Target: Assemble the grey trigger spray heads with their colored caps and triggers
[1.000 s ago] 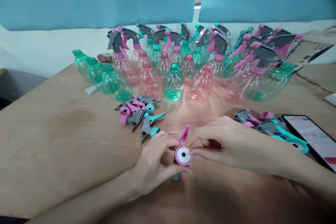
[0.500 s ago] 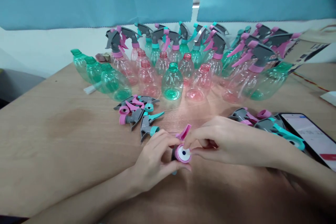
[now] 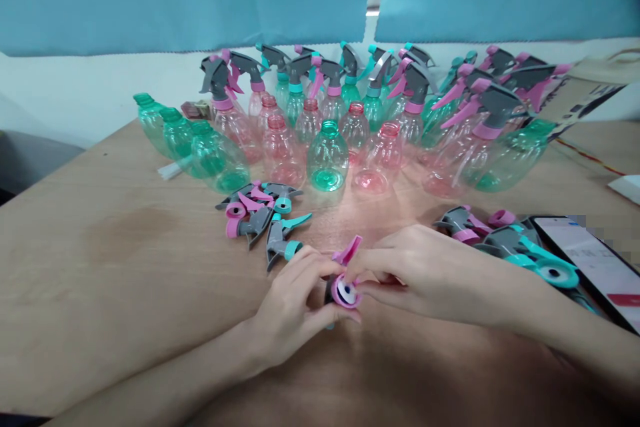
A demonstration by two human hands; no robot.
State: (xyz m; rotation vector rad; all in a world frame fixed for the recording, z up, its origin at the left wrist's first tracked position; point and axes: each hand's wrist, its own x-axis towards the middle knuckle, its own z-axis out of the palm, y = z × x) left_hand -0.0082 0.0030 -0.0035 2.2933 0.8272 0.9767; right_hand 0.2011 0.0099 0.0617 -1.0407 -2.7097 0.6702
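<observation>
A grey and pink trigger spray head (image 3: 330, 290) is in my left hand (image 3: 295, 303), fingers and thumb closed around its pink collar. The collar's open end faces me. Inside it sits a white disc (image 3: 346, 292) with a dark centre hole, tilted so that a dark gap shows along its lower left edge. My right hand (image 3: 400, 273) is closed in a pinch at the disc's right edge; its fingertips partly hide the disc. The pink trigger (image 3: 349, 250) points up beyond my fingers.
Loose spray heads (image 3: 260, 217) lie left of centre, and more spray heads (image 3: 520, 247) lie at right beside a phone (image 3: 590, 260). Behind stand green bottles (image 3: 329, 160) and pink bottles (image 3: 283, 153), several with spray heads on. A paper bag (image 3: 580, 90) stands at far right.
The white disc has gone from lying nearly flat in the collar to tilted, with a dark gap beside it. My right fingertips have shifted slightly left; my left hand keeps its hold.
</observation>
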